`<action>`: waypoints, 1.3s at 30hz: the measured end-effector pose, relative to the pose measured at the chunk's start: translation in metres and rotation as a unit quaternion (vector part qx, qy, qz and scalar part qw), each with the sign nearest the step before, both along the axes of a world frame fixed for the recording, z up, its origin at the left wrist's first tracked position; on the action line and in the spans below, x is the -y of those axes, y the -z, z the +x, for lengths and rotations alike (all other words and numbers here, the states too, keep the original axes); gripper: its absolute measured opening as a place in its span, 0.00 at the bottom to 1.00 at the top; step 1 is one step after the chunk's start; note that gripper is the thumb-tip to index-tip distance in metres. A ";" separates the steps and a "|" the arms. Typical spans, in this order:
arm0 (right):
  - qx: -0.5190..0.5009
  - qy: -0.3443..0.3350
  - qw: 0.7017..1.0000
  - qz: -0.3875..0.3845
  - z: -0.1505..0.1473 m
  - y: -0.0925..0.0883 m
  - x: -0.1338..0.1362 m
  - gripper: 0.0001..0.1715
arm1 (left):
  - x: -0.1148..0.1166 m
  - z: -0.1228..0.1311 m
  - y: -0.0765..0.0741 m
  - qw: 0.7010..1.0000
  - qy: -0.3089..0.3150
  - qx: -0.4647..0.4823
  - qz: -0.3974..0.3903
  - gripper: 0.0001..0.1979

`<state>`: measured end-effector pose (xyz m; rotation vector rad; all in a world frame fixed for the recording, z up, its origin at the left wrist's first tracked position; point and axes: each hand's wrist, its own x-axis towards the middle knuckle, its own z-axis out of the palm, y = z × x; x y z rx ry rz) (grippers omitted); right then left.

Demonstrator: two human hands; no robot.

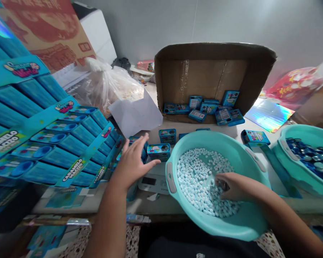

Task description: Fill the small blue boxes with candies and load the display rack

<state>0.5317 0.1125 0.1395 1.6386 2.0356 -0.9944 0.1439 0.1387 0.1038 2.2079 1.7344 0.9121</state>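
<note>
My right hand (233, 186) is down inside a turquoise basin (204, 139), its fingers curled in among small pale blue and white candies (195, 179). Its fingertips are partly hidden, so how many candies it grips does not show. With fingers spread, my left hand (134, 161) hovers to the left of the basin, holding nothing. Just beyond its thumb stands a small blue candy box (158, 152), and a second blue box (167, 136) stands behind that one. Another blue box is partly covered by my left fingers. A flat pale device, possibly a scale (153, 184), lies below the left hand.
Stacked blue display boxes (51, 143) rise at the left. An open cardboard box (201, 75) holds several small blue boxes at the back. A second turquoise basin (290, 168), with blue and silvery pieces, sits right. A tied plastic bag (115, 84) stands behind white paper (137, 116).
</note>
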 end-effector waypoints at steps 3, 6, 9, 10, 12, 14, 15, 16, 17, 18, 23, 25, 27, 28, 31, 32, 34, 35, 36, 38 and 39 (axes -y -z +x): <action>-0.009 -0.009 1.000 0.016 -0.001 -0.002 0.002 0.16 | -0.007 0.013 -0.012 0.998 0.062 0.007 0.010 0.22; -0.015 -0.012 0.999 0.036 -0.006 -0.009 0.004 0.14 | -0.003 0.018 -0.025 0.993 0.017 0.082 0.086 0.17; -0.007 -0.008 0.999 0.036 -0.012 -0.017 0.005 0.14 | 0.010 0.013 -0.041 0.971 -0.086 0.105 0.197 0.18; -0.004 -0.004 0.999 0.034 -0.013 -0.019 0.005 0.14 | 0.015 0.010 -0.046 0.962 -0.114 0.103 0.228 0.19; -0.001 0.003 1.000 0.030 -0.014 -0.021 0.004 0.15 | 0.024 0.003 -0.054 0.946 -0.149 0.098 0.271 0.22; -0.003 0.003 1.000 0.031 -0.014 -0.021 0.003 0.16 | 0.031 -0.003 -0.059 0.938 -0.164 0.091 0.290 0.23; -0.004 0.003 1.000 0.030 -0.013 -0.020 0.003 0.16 | 0.035 -0.005 -0.061 0.937 -0.170 0.085 0.294 0.24; -0.004 0.003 1.000 0.030 -0.013 -0.020 0.003 0.17 | 0.038 -0.006 -0.063 0.935 -0.175 0.077 0.297 0.24; -0.002 0.004 1.000 0.029 -0.012 -0.020 0.003 0.17 | 0.043 -0.006 -0.065 0.934 -0.180 0.067 0.301 0.25; -0.001 0.006 1.000 0.028 -0.012 -0.020 0.004 0.18 | 0.047 -0.006 -0.067 0.935 -0.186 0.059 0.297 0.25; -0.018 0.001 0.999 0.050 -0.011 -0.019 0.001 0.12 | 0.069 -0.002 -0.079 0.926 -0.200 0.088 0.307 0.26; -0.039 -0.006 0.997 0.074 -0.011 -0.018 -0.001 0.09 | 0.073 0.002 -0.081 0.931 -0.187 0.118 0.292 0.25; -0.056 -0.014 0.993 0.100 -0.010 -0.015 -0.003 0.09 | 0.074 0.010 -0.079 0.934 -0.169 0.145 0.280 0.25; -0.061 -0.018 0.992 0.109 -0.010 -0.014 -0.003 0.10 | 0.073 0.015 -0.076 0.937 -0.159 0.154 0.269 0.25; -0.068 -0.018 0.990 0.122 -0.006 -0.010 -0.004 0.10 | 0.068 0.039 -0.062 0.944 -0.131 0.173 0.247 0.24; -0.069 -0.018 0.989 0.128 -0.004 -0.009 -0.004 0.11 | 0.066 0.048 -0.056 0.951 -0.117 0.171 0.227 0.24; -0.083 -0.012 0.984 0.158 -0.002 -0.006 -0.002 0.12 | 0.062 0.065 -0.046 0.962 -0.083 0.174 0.192 0.22; -0.097 -0.006 0.979 0.179 -0.002 -0.006 0.000 0.14 | 0.062 0.073 -0.042 0.965 -0.068 0.182 0.179 0.21; -0.114 0.000 0.972 0.207 -0.003 -0.007 0.003 0.17 | 0.062 0.079 -0.039 0.965 -0.056 0.191 0.172 0.21; -0.141 0.002 0.951 0.274 -0.013 -0.012 0.013 0.26 | 0.065 0.090 -0.038 0.963 -0.037 0.206 0.168 0.21; -0.151 -0.004 0.939 0.310 -0.020 -0.017 0.020 0.30 | 0.068 0.095 -0.039 0.963 -0.026 0.208 0.169 0.21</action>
